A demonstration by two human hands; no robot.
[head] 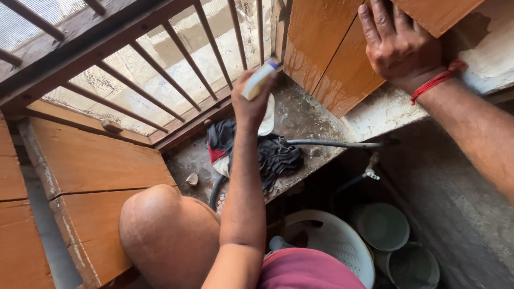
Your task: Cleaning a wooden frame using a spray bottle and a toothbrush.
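My left hand is shut on a white bottle with a blue tip, held up in front of the window bars. The bottle's lower end shows below my fingers. My right hand, with a red thread around the wrist, lies flat with fingers spread on the edge of an orange-brown wooden shutter at the upper right. My bare knee is bent at the lower left, over the stone sill.
A heap of dark and red cloth and a grey hose lie on the sill. Another wooden shutter stands at the left. Below right are a tap, a white perforated basket and two buckets.
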